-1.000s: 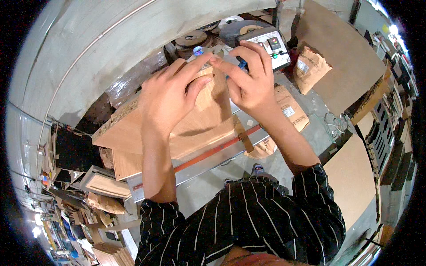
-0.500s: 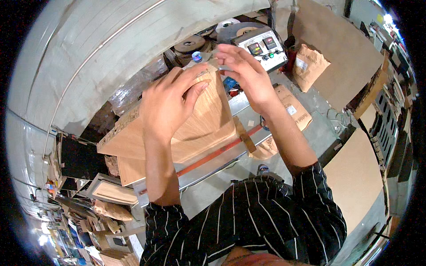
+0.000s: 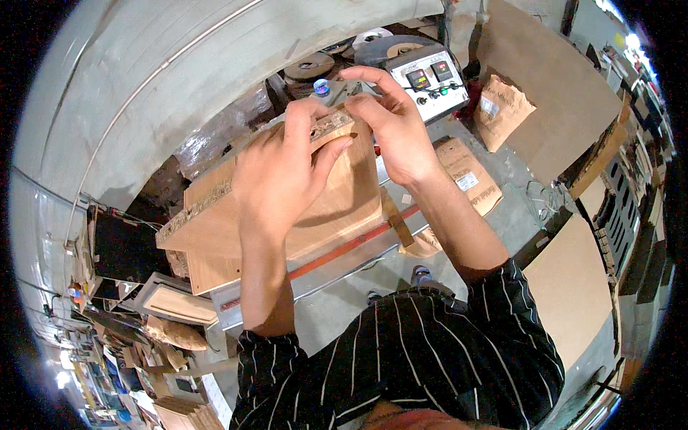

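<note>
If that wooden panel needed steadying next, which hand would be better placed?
Likely the left hand: its thumb and fingers straddle the edge of the wood-grain chipboard panel, while the right hand is only at its right end.

board (image 3: pixel 333 186) partly hidden, displays (image 3: pixel 418 79) blurred

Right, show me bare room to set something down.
Bare grey floor shows between the middle paper sack and the loose wires, and between the metal bench and the striped shirt. Crowded: the far end of the wood panel, with left hand, right hand and, beyond, the control box.
</note>
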A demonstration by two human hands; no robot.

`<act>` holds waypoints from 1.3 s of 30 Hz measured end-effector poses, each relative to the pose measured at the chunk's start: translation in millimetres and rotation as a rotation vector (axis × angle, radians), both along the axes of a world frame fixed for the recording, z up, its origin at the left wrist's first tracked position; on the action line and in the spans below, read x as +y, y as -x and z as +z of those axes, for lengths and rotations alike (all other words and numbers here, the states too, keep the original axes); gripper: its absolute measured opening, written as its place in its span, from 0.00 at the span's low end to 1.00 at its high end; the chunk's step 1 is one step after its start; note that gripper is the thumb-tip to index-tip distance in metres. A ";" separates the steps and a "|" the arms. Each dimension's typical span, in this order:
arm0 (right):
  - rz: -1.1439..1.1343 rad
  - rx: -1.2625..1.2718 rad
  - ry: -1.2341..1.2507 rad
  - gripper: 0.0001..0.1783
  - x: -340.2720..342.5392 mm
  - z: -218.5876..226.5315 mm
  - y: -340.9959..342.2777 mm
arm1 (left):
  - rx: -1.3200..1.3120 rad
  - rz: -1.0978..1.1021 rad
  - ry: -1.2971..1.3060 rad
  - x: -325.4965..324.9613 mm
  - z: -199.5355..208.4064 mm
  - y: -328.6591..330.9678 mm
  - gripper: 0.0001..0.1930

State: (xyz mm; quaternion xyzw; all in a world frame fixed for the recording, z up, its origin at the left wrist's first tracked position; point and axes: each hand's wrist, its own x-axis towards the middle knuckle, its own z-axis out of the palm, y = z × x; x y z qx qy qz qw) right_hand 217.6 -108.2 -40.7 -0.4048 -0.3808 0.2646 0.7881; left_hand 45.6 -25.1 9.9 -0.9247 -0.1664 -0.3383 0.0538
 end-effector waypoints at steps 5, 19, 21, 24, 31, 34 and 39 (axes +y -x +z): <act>0.006 0.109 0.039 0.21 -0.2 4.5 5.2 | -0.003 0.029 -0.129 -4.9 4.8 -1.0 0.32; 0.189 0.090 -0.020 0.31 -47.4 -23.3 -4.2 | 0.020 0.243 -0.349 -17.3 -40.7 29.4 0.38; 0.370 0.130 -0.039 0.34 -49.3 -22.2 1.9 | 0.048 0.266 -0.377 -19.5 -40.5 43.2 0.39; 0.476 0.098 -0.087 0.37 -55.6 -38.7 -16.1 | 0.016 0.231 -0.400 -39.5 -29.6 52.9 0.41; 0.404 -0.315 -0.111 0.47 -43.2 -127.9 -58.9 | -0.121 0.368 -0.554 -104.0 21.2 47.0 0.44; 0.487 -0.304 0.020 0.51 -55.3 -146.8 -42.7 | -0.089 0.505 -0.664 -142.8 52.8 57.5 0.44; 0.577 -0.489 -0.074 0.55 -29.6 -167.0 -9.3 | -0.144 0.724 -0.702 -222.5 89.7 100.7 0.42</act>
